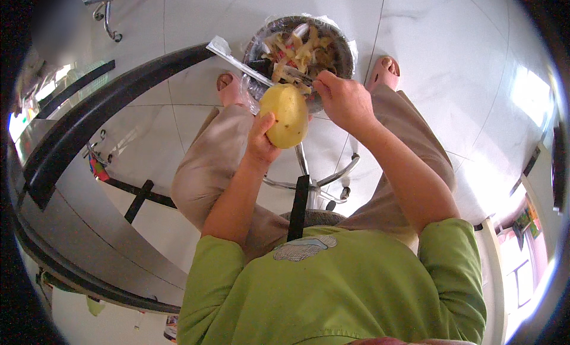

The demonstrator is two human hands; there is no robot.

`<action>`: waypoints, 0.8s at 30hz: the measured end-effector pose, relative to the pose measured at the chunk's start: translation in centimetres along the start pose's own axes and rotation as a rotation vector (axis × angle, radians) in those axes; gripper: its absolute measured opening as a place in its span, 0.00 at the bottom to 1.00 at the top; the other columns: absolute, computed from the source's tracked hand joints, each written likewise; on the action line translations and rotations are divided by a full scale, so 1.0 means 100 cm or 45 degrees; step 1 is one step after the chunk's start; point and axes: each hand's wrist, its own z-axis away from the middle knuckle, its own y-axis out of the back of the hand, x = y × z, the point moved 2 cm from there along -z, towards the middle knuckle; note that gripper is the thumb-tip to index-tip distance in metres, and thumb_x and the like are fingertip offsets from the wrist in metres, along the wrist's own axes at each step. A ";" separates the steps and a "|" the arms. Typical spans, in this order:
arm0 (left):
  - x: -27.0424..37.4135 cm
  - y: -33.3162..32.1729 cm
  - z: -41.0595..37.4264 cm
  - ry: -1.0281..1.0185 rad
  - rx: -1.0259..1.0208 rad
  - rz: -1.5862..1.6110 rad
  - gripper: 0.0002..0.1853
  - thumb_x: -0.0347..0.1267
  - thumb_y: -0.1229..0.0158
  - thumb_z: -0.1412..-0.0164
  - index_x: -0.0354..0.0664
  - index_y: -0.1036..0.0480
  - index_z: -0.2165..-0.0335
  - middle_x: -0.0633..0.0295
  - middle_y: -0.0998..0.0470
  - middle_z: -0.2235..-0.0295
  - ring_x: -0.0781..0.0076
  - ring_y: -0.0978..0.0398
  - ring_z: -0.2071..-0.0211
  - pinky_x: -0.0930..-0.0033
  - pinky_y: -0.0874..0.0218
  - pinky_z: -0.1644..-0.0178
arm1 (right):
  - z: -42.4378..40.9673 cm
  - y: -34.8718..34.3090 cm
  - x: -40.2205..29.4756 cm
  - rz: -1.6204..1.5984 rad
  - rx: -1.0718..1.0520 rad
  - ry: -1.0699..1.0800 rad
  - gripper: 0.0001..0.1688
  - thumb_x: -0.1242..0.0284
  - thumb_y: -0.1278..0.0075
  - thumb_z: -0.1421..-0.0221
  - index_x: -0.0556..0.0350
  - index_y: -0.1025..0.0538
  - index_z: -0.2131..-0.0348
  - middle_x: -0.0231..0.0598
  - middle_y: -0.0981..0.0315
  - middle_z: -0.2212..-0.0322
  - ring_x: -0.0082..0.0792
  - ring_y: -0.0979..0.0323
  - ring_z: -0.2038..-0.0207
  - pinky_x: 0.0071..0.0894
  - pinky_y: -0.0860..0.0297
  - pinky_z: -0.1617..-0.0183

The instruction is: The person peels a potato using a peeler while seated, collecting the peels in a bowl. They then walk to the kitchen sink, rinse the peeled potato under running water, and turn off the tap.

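Note:
My left hand [262, 142] grips a large peeled potato [285, 116], pale yellow with a few small dark spots. The potato is held just above the near rim of a round bin [346, 47] lined with clear plastic. Inside the bin lies a heap of brown and yellowish peelings [307, 47]. At the right of the potato, my right hand [345, 100] is closed on a slim tool that looks like a peeler [298, 74]. Strips of peel hang around its head, and its handle is mostly hidden by my fingers.
A dark curved table edge [120, 91] arcs along the left, with a white strip [240, 64] reaching from its end to the bin. A chrome wheeled chair base [314, 185] stands between my legs. Slippered feet [385, 73] flank the bin on the tiled floor [427, 47].

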 end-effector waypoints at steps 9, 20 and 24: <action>0.007 0.004 -0.004 -0.177 -0.006 -0.047 0.36 0.35 0.37 0.55 0.39 0.44 0.49 0.55 0.34 0.53 0.60 0.33 0.52 0.57 0.40 0.48 | 0.004 0.000 0.000 -0.269 0.050 0.324 0.06 0.69 0.55 0.47 0.50 0.29 0.70 0.46 0.28 0.79 0.50 0.28 0.75 0.44 0.32 0.72; 0.008 -0.005 0.003 -0.084 -0.016 -0.294 0.39 0.33 0.35 0.63 0.40 0.42 0.50 0.58 0.32 0.56 0.65 0.32 0.54 0.63 0.39 0.50 | -0.005 0.003 0.010 -0.079 0.189 0.220 0.06 0.65 0.54 0.49 0.44 0.28 0.71 0.42 0.28 0.81 0.50 0.28 0.76 0.48 0.32 0.74; 0.012 -0.004 0.002 -0.139 0.170 -0.355 0.40 0.31 0.35 0.64 0.40 0.42 0.50 0.59 0.32 0.56 0.67 0.32 0.55 0.66 0.39 0.50 | 0.002 0.004 0.004 -0.197 0.056 0.332 0.06 0.68 0.53 0.49 0.50 0.28 0.71 0.46 0.29 0.80 0.49 0.29 0.76 0.42 0.33 0.73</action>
